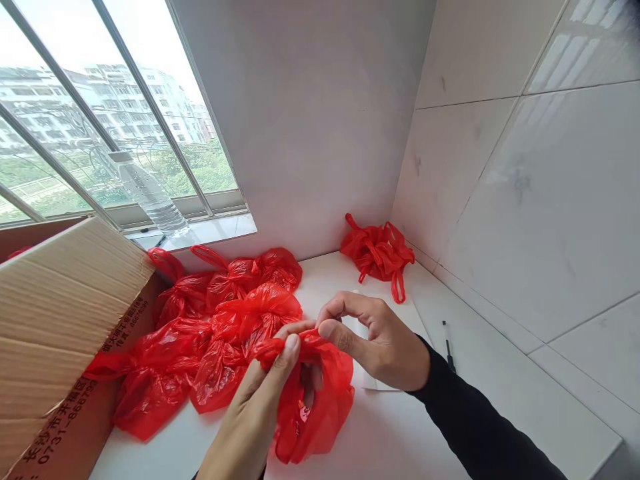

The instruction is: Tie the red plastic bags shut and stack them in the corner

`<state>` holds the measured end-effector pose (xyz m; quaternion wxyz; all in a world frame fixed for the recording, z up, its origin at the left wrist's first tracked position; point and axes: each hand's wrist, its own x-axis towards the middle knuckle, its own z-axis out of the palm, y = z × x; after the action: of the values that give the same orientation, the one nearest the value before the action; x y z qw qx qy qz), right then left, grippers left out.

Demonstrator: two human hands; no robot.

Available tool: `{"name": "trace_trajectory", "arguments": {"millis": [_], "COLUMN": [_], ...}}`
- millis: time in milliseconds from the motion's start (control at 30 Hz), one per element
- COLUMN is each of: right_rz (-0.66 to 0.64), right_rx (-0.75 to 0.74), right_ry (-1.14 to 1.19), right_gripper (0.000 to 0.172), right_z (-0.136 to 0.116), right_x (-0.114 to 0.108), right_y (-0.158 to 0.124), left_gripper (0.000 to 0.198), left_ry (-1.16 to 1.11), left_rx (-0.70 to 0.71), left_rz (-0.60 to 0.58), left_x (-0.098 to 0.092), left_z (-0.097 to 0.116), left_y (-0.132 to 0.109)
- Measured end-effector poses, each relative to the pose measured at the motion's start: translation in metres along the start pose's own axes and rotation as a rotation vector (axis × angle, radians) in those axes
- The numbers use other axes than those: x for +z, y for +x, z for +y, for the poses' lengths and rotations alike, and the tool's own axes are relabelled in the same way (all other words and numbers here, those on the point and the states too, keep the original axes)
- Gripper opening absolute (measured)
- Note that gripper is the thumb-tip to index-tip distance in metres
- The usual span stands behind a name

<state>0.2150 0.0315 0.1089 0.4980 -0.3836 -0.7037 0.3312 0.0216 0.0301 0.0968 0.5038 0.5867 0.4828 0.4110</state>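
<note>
A red plastic bag (320, 407) lies on the white counter (400, 440) in front of me. My left hand (255, 407) pinches the bag's top between thumb and fingers. My right hand (375, 340), in a black sleeve, pinches the same gathered top from the right, fingers curled. Both hands meet at the bag's upper edge. A heap of several red plastic bags (210, 333) lies just left of it.
A cardboard box (55, 333) with printed lettering stands at the left edge. Another bunch of red bags (377, 253) sits in the back corner. A black pen (449, 347) lies by the tiled wall. A clear plastic bottle (150, 193) stands on the window sill.
</note>
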Motion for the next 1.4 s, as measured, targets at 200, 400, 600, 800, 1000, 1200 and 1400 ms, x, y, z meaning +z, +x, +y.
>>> {"name": "trace_trajectory", "arguments": {"millis": [200, 400, 600, 800, 1000, 1200, 1400], "right_rz": [-0.087, -0.224, -0.212, -0.401, -0.253, -0.256, -0.418], "right_rx": [-0.012, 0.033, 0.149, 0.252, 0.214, 0.167, 0.208], "right_ry": [-0.029, 0.157, 0.24, 0.433, 0.322, 0.049, -0.126], "right_gripper": [0.02, 0.043, 0.042, 0.044, 0.037, 0.032, 0.029], "right_z": [0.008, 0.03, 0.047, 0.066, 0.062, 0.052, 0.062], "right_x": [0.002, 0.016, 0.028, 0.036, 0.03, 0.012, -0.036], "right_y": [0.004, 0.012, 0.014, 0.016, 0.018, 0.018, 0.018], "left_gripper": [0.027, 0.02, 0.041, 0.04, 0.041, 0.042, 0.034], "left_ry": [-0.102, 0.191, 0.446, 0.625, 0.645, 0.629, 0.578], "left_rx": [-0.042, 0.089, 0.28, 0.614, 0.506, 0.325, 0.212], "left_rz": [-0.119, -0.224, -0.01, 0.152, -0.089, -0.146, 0.079], "left_x": [-0.008, -0.021, -0.03, -0.027, -0.034, -0.055, -0.109], "left_z": [0.011, 0.01, -0.009, -0.015, -0.01, -0.008, -0.01], "left_y": [0.006, 0.005, 0.012, 0.022, 0.018, 0.015, 0.006]}}
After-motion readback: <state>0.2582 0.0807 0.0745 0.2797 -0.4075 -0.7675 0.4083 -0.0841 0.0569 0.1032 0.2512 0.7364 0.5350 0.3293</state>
